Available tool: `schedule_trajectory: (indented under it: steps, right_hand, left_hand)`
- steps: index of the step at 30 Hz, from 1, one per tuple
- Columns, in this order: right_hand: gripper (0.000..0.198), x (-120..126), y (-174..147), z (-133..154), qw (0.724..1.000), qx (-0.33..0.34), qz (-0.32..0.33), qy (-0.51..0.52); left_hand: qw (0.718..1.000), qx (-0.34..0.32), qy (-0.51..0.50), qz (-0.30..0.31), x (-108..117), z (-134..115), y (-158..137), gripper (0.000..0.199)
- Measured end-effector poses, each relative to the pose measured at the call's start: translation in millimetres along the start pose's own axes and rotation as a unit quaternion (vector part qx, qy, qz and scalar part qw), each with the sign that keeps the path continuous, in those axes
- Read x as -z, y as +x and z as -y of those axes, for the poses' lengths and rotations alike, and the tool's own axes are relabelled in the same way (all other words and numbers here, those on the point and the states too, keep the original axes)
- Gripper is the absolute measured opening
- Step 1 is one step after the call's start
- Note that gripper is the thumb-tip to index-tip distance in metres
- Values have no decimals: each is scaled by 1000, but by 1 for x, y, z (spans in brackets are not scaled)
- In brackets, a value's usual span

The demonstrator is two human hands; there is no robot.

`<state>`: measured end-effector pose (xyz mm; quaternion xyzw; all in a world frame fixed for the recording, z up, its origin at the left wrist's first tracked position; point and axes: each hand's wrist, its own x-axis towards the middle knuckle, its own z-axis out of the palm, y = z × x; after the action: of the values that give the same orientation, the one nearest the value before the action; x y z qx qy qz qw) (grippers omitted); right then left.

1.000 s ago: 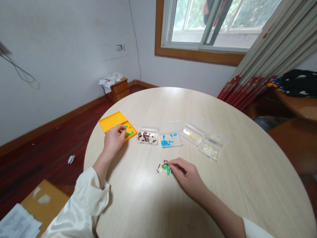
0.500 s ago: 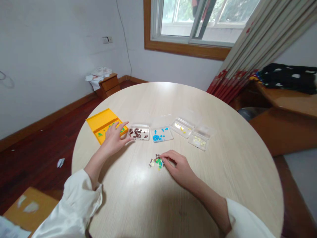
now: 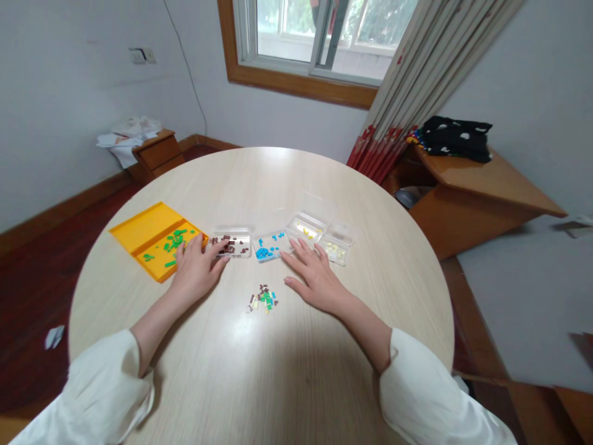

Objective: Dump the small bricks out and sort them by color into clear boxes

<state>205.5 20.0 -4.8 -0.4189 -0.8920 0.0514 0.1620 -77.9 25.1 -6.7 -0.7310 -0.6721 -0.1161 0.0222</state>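
Reaching seems the step: left hand (image 3: 197,266), grip wide, over a clear rectangular plastic box (image 3: 239,255) of brown bricks (image 3: 230,248); right hand (image 3: 315,275) equally wide; picking would need narrowing.

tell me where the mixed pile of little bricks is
In the head view, the mixed pile lies on the tabletop between the left hand and the right hand, nearer the wearer than the box of blue pieces.

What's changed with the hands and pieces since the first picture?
The right hand left the mixed brick pile and moved forward toward the blue-brick box, fingers spread. The left hand, also spread now, shifted right from the yellow case toward the brown-brick box. The pile and both boxes look unmoved.
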Motion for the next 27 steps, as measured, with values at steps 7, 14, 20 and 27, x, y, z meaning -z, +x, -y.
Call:
schedule_trajectory:
  steps: [7, 14, 20, 27]
  right_hand:
    - [52, -6, 1, 0, 999, -30, 2, -29]
    - [49, 4, 2, 10, 995, -83, 23, -42]
    - [46, 4, 1, 13, 996, -84, -25, -19]
    - [24, -2, -1, 28, 984, 86, -82, 130]
  left_hand:
    - [999, -35, 15, -22, -8, -16, 14, 45]
    - [998, -52, 29, 1, -7, -20, 18, 47]
    - [998, -50, 24, 29, 1, -22, 15, 48]
    - [997, -49, 22, 59, 9, -31, 11, 48]
